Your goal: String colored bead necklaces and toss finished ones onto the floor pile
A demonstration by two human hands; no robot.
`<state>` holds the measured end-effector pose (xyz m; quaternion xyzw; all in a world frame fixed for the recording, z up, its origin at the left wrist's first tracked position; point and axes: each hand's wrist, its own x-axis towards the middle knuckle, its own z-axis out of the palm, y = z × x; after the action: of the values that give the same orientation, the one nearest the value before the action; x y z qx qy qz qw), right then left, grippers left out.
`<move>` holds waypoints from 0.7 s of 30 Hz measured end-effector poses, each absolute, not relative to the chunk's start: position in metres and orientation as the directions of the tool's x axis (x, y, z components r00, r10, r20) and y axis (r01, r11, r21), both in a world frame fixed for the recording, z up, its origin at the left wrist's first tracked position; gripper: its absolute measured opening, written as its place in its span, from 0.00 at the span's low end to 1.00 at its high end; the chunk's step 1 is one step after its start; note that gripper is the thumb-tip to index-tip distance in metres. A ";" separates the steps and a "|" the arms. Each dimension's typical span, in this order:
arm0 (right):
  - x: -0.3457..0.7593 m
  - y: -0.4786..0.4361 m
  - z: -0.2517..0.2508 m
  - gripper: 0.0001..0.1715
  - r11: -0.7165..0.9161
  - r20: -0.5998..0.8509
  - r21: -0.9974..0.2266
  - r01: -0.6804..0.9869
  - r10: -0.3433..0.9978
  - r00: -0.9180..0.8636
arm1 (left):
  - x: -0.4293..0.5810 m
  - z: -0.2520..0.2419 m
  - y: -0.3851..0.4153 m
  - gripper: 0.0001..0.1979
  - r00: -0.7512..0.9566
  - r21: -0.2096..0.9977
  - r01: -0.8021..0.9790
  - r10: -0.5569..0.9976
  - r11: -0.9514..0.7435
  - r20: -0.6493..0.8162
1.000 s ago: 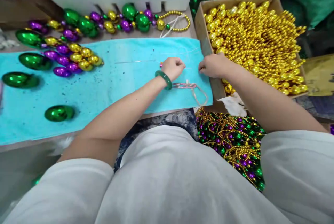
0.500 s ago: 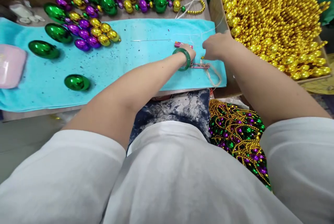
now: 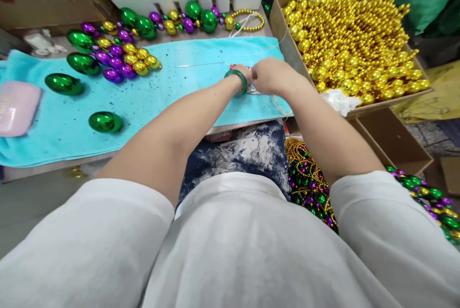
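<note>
My left hand (image 3: 246,75), with a green bangle (image 3: 243,82) at its wrist, is low over the turquoise towel (image 3: 201,92). My right hand (image 3: 268,75) meets it from the right, fingers pressed together. Both hands look closed; what is between them is too small or hidden to make out. A small pink-red object (image 3: 235,66) shows partly behind my left hand. Below my right hand, a pale cord loop (image 3: 282,106) lies on the towel. Left of the hands is a long thin needle (image 3: 199,64).
Gold bead strands fill a cardboard box (image 3: 278,20) at the right. Green egg-shaped beads (image 3: 106,122) and a bead cluster (image 3: 122,61) lie on the left, near a pink case (image 3: 19,108). A bead string (image 3: 189,24) runs along the back. More strands (image 3: 305,178) hang below.
My right hand has moved left, from beside the gold bead box to my left hand. The camera view has shifted to the right, showing more of the box's surroundings.
</note>
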<state>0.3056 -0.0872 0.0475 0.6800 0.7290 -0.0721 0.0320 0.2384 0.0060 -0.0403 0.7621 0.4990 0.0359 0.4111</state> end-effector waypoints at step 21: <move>0.327 -0.143 -0.073 0.15 0.057 0.283 -0.212 0.976 0.959 0.006 | 0.046 -0.007 -0.098 0.18 0.596 0.314 0.763 0.803 -0.566 -0.002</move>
<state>0.3266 -0.1427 -0.0735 0.6864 0.7047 0.0233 -0.1783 0.0458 -0.0977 -0.0073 0.8820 0.4438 0.0704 0.1423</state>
